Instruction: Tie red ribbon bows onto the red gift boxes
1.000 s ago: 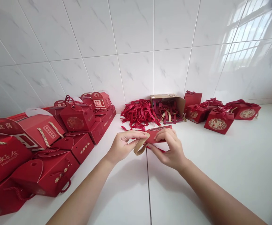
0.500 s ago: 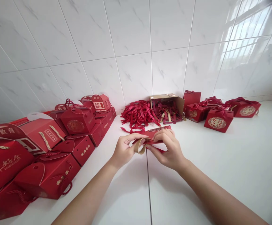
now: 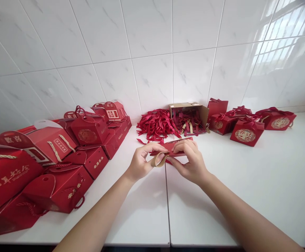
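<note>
Over the middle of the table, my left hand (image 3: 139, 163) is closed, pinching a gold ribbon loop (image 3: 160, 160) at the near edge of a red gift box (image 3: 169, 145). The ribbon curls toward me in a rounded loop. Opposite it, my right hand (image 3: 192, 163) grips the same box, thumb below and bent fingers on top. Both hands' fingertips come close together beside the ribbon. The box looks flat or low from here, and my fingers hide much of it. Just beyond lies a heap of red ribbons (image 3: 156, 124).
An open cardboard box (image 3: 205, 117) on its side holds dark red and gold ribbons. Several red gift boxes (image 3: 63, 190) are stacked along the left. On the right stand several bow-topped red boxes (image 3: 247, 133). A tiled wall (image 3: 152, 77) backs the white table (image 3: 247, 185).
The gold loop has become narrower, and its lower end has lifted a little. Both hands stay on the box and ribbon. The view has shifted slightly, revealing the table's near edge.
</note>
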{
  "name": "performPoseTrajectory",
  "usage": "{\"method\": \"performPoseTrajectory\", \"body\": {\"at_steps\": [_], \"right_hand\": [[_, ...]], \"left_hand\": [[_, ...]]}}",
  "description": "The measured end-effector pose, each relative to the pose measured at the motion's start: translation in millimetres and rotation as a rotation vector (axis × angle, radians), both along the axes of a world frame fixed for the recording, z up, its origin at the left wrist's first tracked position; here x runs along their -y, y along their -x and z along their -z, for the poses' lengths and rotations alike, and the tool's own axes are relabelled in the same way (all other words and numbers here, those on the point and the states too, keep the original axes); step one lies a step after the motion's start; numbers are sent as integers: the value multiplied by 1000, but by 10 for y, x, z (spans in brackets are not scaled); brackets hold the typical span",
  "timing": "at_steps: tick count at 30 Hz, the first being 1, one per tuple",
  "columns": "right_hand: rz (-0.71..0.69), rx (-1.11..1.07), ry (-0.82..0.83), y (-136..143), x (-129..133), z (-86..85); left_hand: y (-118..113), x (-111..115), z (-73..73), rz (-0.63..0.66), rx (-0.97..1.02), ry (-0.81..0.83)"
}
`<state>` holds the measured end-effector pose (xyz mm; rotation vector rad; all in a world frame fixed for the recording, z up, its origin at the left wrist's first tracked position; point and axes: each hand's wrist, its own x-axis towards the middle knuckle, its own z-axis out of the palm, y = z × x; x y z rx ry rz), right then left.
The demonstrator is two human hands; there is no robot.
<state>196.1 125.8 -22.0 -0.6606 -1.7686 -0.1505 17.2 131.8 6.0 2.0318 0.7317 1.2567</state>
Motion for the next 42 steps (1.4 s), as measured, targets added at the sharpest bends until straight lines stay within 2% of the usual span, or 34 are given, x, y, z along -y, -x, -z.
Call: {"method": "performPoseTrajectory", "body": {"at_steps": [4,7,10,14,19,33,37,42], "right_hand": [[-9,-23,-2,1,-8,15],[-8,-35,2,2,-4,25],[16,-104,91,8,-6,43],[-16,-89,222,18,-31,75],[-59,16,166,17,-65,100],[-172,-137,153,53,-42,81],[-173,-167,167,55,-17,76],[-175,-190,189,60,-8,52]], "left_hand": [[29,-8,-6,42,0,74],[41,-33,5,86,-32,29],[19,-58,39,66,-41,10],[-8,-97,99,30,30,95],[21,-145,136,39,54,147],[-4,-84,85,-4,89,134],[-17,-46,57,48,104,144],[-4,-33,28,127,167,288]]}}
